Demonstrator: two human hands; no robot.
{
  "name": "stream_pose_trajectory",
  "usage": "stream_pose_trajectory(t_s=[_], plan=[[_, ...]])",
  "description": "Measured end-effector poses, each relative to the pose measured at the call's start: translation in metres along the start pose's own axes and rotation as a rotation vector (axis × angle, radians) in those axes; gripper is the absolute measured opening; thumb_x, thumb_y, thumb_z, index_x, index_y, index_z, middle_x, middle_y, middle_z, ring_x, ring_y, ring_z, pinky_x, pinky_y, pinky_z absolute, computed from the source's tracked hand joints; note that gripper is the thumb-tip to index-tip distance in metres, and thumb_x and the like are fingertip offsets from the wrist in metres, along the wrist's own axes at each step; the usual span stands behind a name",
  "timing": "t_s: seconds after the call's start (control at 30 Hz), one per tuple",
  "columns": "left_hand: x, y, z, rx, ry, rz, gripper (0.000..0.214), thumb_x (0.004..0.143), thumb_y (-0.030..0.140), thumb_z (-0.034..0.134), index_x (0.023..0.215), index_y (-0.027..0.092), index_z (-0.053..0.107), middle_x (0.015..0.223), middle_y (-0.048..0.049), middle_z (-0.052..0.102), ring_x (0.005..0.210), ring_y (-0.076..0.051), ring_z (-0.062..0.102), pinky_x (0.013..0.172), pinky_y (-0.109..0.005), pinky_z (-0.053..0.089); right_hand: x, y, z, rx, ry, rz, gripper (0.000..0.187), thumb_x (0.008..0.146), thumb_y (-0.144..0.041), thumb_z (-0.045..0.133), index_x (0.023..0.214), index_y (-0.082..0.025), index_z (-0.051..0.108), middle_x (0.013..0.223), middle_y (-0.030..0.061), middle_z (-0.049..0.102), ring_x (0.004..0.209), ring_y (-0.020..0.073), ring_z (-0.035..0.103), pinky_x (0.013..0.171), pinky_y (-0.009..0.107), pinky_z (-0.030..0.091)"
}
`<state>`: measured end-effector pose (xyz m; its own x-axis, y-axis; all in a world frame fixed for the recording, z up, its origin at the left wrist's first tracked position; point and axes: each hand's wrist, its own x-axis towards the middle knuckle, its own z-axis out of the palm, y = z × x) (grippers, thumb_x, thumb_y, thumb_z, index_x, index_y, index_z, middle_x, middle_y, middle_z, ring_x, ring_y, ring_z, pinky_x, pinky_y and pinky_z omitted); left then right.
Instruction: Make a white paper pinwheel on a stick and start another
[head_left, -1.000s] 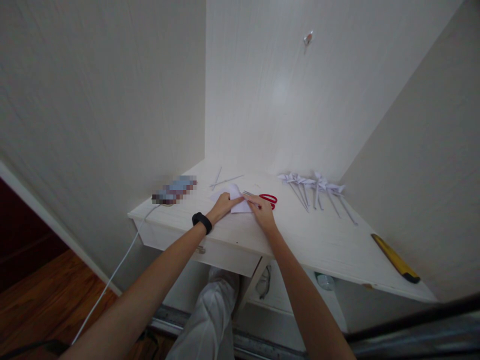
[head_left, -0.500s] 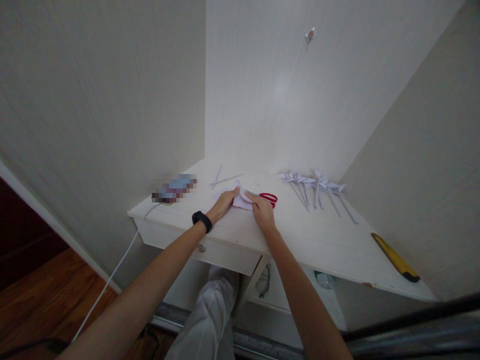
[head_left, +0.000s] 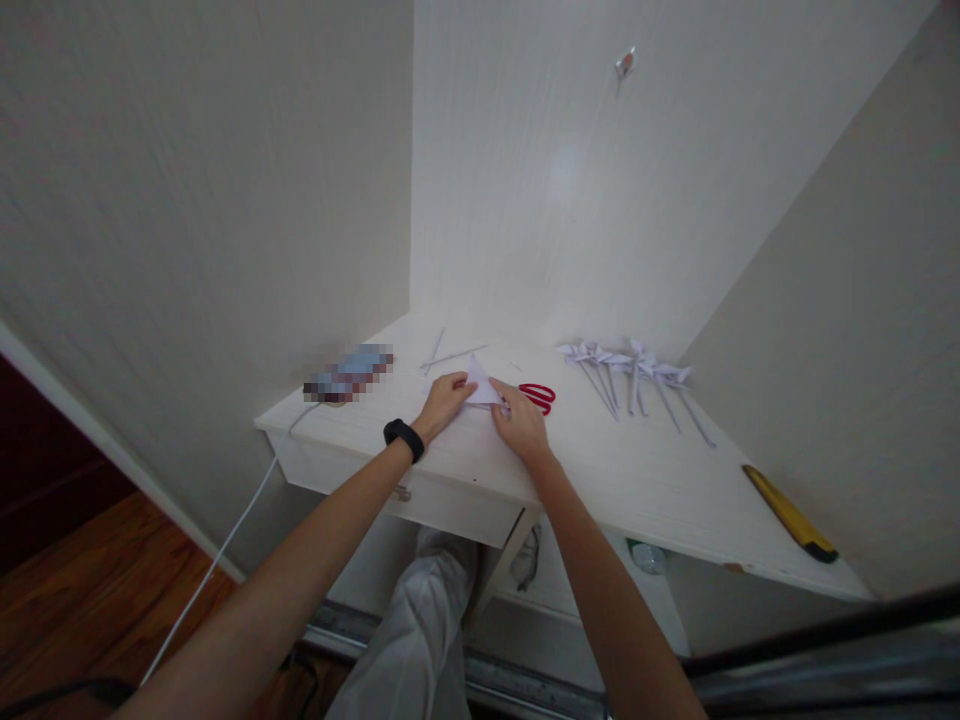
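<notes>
Between our left hand and right hand, the paper is no longer curling up loosely; we are now holding it as a flatter, peaked triangle. With right hand and paper, we are covering more of the blades of the scissors than a second ago.

A white wood-grain desk fits between pale grey-white panel walls; a flat white drawer sits under its front edge; reddish-brown wooden floor shows below its left front corner; a soft whitish glare marks the back wall.
</notes>
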<state>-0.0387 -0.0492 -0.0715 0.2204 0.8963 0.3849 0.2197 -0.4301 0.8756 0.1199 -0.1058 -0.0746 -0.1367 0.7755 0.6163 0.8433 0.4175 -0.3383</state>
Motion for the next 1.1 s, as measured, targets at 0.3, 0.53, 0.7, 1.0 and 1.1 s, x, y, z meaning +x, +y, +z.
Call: stream_pose_trajectory(t_s=[0.3, 0.53, 0.7, 1.0, 1.1], plan=[[-0.004, 0.007, -0.001, 0.022, -0.091, 0.091, 0.032, 0.075, 0.041, 0.051, 0.057, 0.016, 0.044, 0.057, 0.0037, 0.039, 0.056, -0.010, 0.035, 0.054, -0.024, 0.027, 0.007, 0.012, 0.007, 0.361, 0.082, 0.178, 0.042, 0.075, -0.040, 0.060, 0.109, -0.018, 0.054, 0.094, 0.0069, 0.065, 0.082, 0.0180, 0.060, 0.080, 0.034, 0.046], [-0.007, 0.013, 0.000, 0.002, -0.159, 0.084, 0.034, 0.074, 0.040, 0.054, 0.053, 0.016, 0.043, 0.052, 0.0045, 0.036, 0.054, -0.009, 0.035, 0.054, -0.024, 0.025, 0.009, 0.014, 0.001, 0.438, 0.056, 0.270, 0.022, 0.073, -0.040, 0.056, 0.073, -0.018, 0.059, 0.071, 0.0020, 0.062, 0.067, 0.0157, 0.055, 0.066, 0.028, 0.043], [-0.006, 0.013, 0.002, -0.094, -0.148, 0.011, 0.020, 0.068, 0.033, 0.062, 0.068, 0.013, 0.062, 0.065, -0.0001, 0.058, 0.063, -0.012, 0.051, 0.065, -0.025, 0.038, 0.009, 0.014, -0.002, 0.463, 0.157, 0.314, 0.023, 0.074, -0.038, 0.053, 0.071, -0.016, 0.059, 0.067, 0.0017, 0.060, 0.062, 0.0142, 0.052, 0.062, 0.026, 0.041], [-0.005, 0.012, 0.004, -0.187, -0.143, -0.086, 0.020, 0.061, 0.021, 0.068, 0.079, 0.011, 0.066, 0.078, -0.0065, 0.068, 0.071, -0.015, 0.060, 0.074, -0.029, 0.045, 0.008, 0.020, -0.003, 0.486, 0.218, 0.338, 0.027, 0.076, -0.040, 0.051, 0.076, -0.016, 0.063, 0.074, 0.0044, 0.065, 0.070, 0.0165, 0.055, 0.068, 0.028, 0.042], [-0.005, 0.013, 0.004, -0.179, -0.132, -0.101, 0.019, 0.060, 0.018, 0.069, 0.078, 0.012, 0.066, 0.076, -0.0060, 0.068, 0.070, -0.015, 0.060, 0.074, -0.030, 0.046, 0.008, 0.020, -0.004, 0.472, 0.225, 0.343, 0.029, 0.076, -0.041, 0.050, 0.077, -0.016, 0.064, 0.075, 0.0049, 0.065, 0.071, 0.0169, 0.055, 0.068, 0.028, 0.042]])
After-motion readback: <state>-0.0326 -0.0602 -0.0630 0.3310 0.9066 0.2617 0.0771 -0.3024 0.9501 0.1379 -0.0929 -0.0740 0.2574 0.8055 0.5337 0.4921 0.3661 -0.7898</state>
